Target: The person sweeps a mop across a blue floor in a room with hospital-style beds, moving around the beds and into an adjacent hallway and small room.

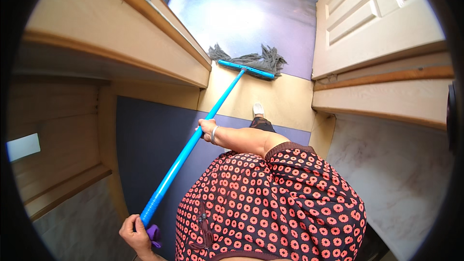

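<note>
A floor mop with a long blue handle (180,162) runs slantwise across the view. My left hand (135,232) grips the upper end of the handle, by its ribbed grip. Just beside that hand shows a piece of purple cloth (154,235); how it is attached is hidden. Around the middle of the handle my right hand (207,129) is closed, with a bracelet at its wrist. At the far end, the blue mop bar (246,69) carries a grey string mop head (250,59), spread on the floor across the border of the beige strip and the shiny floor beyond.
A wooden door frame (203,74) stands close to the mop head's left. To the right is a white panelled door (362,18), above a wooden ledge (380,96). My foot in a white shoe (258,109) rests on the beige floor strip (286,98). Bright glare covers the far floor (239,14).
</note>
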`<state>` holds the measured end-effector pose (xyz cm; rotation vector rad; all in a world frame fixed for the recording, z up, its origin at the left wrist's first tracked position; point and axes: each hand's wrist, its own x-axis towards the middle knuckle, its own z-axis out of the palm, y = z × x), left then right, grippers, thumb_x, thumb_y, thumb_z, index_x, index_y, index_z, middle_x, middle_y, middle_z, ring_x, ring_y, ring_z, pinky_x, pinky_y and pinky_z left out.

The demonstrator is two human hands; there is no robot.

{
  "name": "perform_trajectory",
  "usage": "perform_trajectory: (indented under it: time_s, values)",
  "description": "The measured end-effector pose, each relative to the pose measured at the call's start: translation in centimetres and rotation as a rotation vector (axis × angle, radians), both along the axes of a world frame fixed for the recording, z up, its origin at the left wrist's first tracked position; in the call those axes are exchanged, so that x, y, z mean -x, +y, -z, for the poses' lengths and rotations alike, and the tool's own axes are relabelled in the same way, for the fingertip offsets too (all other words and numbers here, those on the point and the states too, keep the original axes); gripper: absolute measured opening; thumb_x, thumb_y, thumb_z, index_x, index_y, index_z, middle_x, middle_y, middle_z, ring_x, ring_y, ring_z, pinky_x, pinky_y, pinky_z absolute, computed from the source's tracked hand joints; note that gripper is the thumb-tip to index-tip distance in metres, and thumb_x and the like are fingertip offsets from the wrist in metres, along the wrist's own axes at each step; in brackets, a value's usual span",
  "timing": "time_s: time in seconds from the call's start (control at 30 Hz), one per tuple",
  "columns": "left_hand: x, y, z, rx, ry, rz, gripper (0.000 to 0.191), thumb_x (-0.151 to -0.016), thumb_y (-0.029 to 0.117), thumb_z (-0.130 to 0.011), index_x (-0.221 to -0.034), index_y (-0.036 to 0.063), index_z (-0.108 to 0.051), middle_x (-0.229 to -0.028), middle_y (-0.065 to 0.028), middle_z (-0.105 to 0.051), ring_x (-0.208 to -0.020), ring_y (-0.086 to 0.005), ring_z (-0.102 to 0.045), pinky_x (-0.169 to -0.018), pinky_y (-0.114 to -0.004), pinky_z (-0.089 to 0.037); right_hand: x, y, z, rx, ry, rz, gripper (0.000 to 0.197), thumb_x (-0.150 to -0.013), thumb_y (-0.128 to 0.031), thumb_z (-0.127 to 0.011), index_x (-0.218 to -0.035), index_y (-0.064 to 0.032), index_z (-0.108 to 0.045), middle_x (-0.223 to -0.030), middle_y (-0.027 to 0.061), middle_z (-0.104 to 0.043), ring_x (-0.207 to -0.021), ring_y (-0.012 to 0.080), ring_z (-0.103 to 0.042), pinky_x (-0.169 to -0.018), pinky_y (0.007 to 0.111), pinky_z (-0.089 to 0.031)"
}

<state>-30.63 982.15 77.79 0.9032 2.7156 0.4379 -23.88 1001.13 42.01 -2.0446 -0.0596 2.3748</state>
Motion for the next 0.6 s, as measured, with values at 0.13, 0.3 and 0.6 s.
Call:
perform_trajectory:
  time_s: [0.13, 0.3, 0.6]
  values:
    - [-0.4, 0.9, 0.3, 0.010, -0.024, -0.047, 0.008, -0.064, 0.005, -0.052, -0.067, -0.0030, -0.053, -0.059, -0.0126, -0.053, -0.054, -0.0221, -0.052, -0.052, -0.029, -0.040, -0.6, 1.1, -0.2, 0.004, 0.004, -0.029, 0.021, -0.068, -0.003, -0.047, -0.085, -0.0040, -0.034, -0.061, 0.0079, -0.042, -0.046, 0.0172, -0.046, -0.042, 0.031, -0.045]
    - [0.4, 3.2, 0.1, 0.107, -0.166, -0.022, 0.013, -0.062, 0.007, -0.055, -0.071, -0.0025, -0.054, -0.058, -0.0129, -0.053, -0.049, -0.0215, -0.051, -0.048, -0.028, -0.039, -0.3, 4.2, 0.1, -0.109, 0.029, 0.045, 0.013, -0.067, 0.001, -0.044, -0.078, 0.0022, -0.037, -0.056, 0.0117, -0.043, -0.043, 0.0215, -0.047, -0.040, 0.035, -0.045]
    - [-1.0, 10.7, 9.3, 0.164, -0.263, 0.258, 0.030, -0.061, 0.017, -0.062, -0.086, 0.0047, -0.051, -0.065, -0.0134, -0.054, -0.057, -0.0282, -0.053, -0.050, -0.033, -0.042, 0.7, 13.3, 1.5, -0.205, 0.036, 0.217, 0.003, -0.069, -0.001, -0.041, -0.069, -0.0030, -0.038, -0.052, 0.0086, -0.041, -0.043, 0.0187, -0.041, -0.040, 0.030, -0.037]
